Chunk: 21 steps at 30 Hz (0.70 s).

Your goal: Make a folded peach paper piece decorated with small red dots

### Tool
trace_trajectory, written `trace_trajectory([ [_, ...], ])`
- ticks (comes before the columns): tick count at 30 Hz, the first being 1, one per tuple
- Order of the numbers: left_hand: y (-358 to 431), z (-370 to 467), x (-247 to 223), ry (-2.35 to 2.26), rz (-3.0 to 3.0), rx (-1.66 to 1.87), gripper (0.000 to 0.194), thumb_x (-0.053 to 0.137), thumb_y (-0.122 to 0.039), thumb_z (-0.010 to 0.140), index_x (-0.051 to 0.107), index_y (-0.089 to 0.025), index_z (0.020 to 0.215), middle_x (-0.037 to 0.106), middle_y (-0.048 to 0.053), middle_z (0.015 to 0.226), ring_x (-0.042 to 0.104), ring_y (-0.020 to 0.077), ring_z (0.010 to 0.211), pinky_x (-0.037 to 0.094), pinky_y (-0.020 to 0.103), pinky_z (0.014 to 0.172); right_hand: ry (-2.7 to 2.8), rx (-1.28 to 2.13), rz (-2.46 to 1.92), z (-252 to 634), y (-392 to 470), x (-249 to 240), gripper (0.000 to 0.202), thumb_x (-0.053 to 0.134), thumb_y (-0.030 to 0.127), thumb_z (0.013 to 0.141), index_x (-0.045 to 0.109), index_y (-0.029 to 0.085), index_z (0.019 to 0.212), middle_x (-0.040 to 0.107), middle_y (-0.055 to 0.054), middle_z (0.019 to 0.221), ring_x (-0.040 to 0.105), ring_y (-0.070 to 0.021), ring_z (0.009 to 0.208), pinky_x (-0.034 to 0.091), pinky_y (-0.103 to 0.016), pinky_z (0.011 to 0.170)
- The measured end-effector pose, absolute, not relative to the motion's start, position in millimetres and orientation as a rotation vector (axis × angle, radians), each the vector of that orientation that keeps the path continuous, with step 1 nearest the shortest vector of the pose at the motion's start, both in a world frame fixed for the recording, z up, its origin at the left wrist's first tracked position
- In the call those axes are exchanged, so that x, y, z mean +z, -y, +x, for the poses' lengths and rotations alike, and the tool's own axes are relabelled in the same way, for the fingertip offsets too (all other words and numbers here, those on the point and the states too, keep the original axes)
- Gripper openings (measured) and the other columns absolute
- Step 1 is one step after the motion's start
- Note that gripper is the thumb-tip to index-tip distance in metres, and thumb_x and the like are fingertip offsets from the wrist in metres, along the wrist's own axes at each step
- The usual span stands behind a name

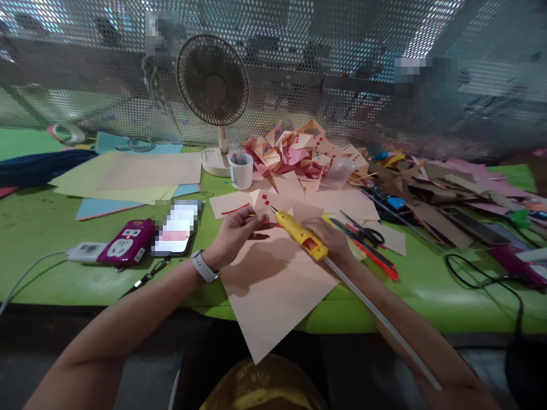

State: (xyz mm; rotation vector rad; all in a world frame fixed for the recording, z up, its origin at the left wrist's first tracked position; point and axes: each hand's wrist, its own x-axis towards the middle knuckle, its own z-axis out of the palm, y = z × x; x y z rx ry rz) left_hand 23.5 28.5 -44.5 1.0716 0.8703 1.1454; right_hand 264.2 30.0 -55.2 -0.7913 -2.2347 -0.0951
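Observation:
My right hand [327, 233] is wrapped around a yellow hot glue gun [294, 230]. Its metal nozzle points up and left, towards my other hand, and a long white glue stick [376, 313] sticks out of its back along my forearm. With fingers pinched, my left hand [239, 230] is just left of the nozzle; what lies between the fingertips is too small to make out. Beyond those fingertips is a small peach paper piece with red squares [264, 200]. Under both hands lies a large peach sheet [273, 290], one corner overhanging the table edge.
Black scissors [370, 232] and a red cutter [376, 259] lie to the right. Behind stand a white cup [241, 171], a fan [213, 80] and a heap of folded paper [299, 151]. A phone [177, 228] and a purple power strip [126, 244] sit left.

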Motion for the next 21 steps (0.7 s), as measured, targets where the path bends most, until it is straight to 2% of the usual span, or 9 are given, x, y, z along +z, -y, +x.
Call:
trace_trajectory([
  [4,-28.8,23.5,-45.0,-0.882,1.098,1.138,0.039,0.079,-0.047,0.075,0.060,-0.017,0.090,0.074,0.007,0.098,0.072,0.0258,0.101,0.060,0.032,0.076,2.287,-0.092,-0.781,263.1,-29.2,-54.1,0.018,0.048,0.024,0.097,0.056,0.019,0.113,0.071,-0.011,0.103,0.069,-0.0217,0.093,0.055,-0.031,0.071],
  [13,-27.6,23.2,-43.2,-0.886,1.110,1.139,0.039,0.079,-0.047,0.075,0.060,-0.017,0.091,0.074,0.007,0.096,0.072,0.0268,0.103,0.060,0.033,0.077,2.283,-0.090,-0.827,265.4,-28.8,-55.8,0.018,0.048,0.026,0.097,0.056,0.020,0.112,0.070,-0.011,0.104,0.068,-0.0225,0.094,0.054,-0.034,0.075],
  [21,-27.8,23.9,-42.2,-0.885,1.110,1.143,0.039,0.079,-0.047,0.075,0.061,-0.017,0.089,0.074,0.007,0.097,0.072,0.0267,0.103,0.060,0.032,0.075,2.290,-0.068,-0.822,265.4,-28.0,-53.8,0.017,0.048,0.028,0.098,0.056,0.019,0.111,0.070,-0.011,0.103,0.068,-0.0213,0.091,0.054,-0.032,0.073],
])
